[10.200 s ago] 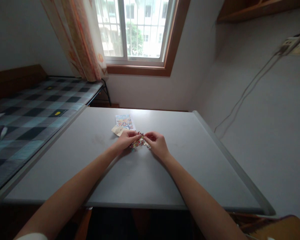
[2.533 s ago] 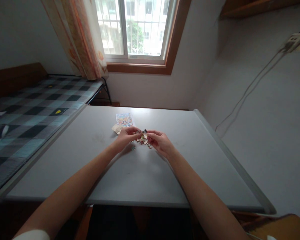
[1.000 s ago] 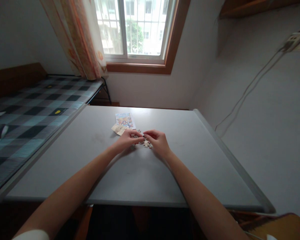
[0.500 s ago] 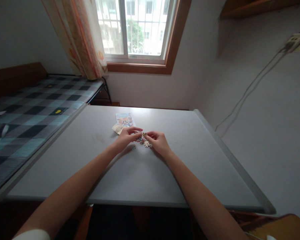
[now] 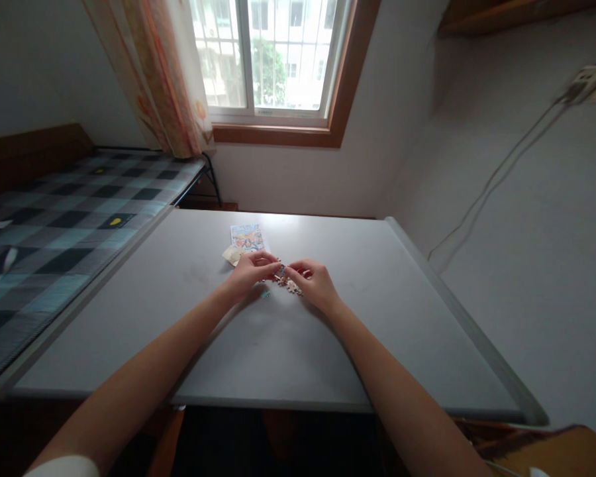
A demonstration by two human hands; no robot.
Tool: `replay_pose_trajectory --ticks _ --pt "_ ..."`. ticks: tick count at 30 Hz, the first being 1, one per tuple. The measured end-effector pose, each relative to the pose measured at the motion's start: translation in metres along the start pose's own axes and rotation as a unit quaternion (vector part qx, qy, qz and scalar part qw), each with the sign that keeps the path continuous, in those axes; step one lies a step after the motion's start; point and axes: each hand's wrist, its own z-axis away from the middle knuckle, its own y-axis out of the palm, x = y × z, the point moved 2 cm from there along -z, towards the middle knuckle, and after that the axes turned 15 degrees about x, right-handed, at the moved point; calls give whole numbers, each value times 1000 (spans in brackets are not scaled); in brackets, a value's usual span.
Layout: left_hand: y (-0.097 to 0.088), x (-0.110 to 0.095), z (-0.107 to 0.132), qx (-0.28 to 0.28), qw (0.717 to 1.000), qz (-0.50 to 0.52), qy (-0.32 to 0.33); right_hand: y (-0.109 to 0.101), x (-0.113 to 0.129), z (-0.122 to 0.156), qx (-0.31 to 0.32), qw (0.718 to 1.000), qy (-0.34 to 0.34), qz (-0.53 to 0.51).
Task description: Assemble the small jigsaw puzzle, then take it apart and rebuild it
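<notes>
either side of knobbed multicoloured jigsaw pieces (image 5: 292, 287), bare left hand (image 5: 251, 270) and right hand (image 5: 316, 281) nearly met, narrowly curled, grasp unclear

Counter (image 5: 288, 351): pale top, grey edging, spanning centre and lower frame.
Puzzle pieces (image 5: 293, 287): loose mixed-colour heap, mid-frame, partly hidden.
Lone piece (image 5: 265, 293): blue-green, just below heap's left side.
Printed sheet (image 5: 247, 236): upper left of heap.
Beige paper (image 5: 233, 256): at sheet's lower left.

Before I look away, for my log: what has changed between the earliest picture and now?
The pile has shifted: less shows below the left hand, leaving the teal piece more apart. The right hand still nearly meets the left over the pile; the card stayed put.
</notes>
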Motion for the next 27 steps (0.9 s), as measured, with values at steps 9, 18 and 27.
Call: replay_pose_trajectory --ticks 9,18,27 --pt "2 -1 1 -11 1000 6 -28 -2 8 1 -9 998 -40 42" --pt "-1 -1 1 -8 999 35 -20 -1 5 0 -44 998 -12 -48" --pt "6 2 2 73 996 -45 -39 -1 -4 -6 -42 976 44 -207"
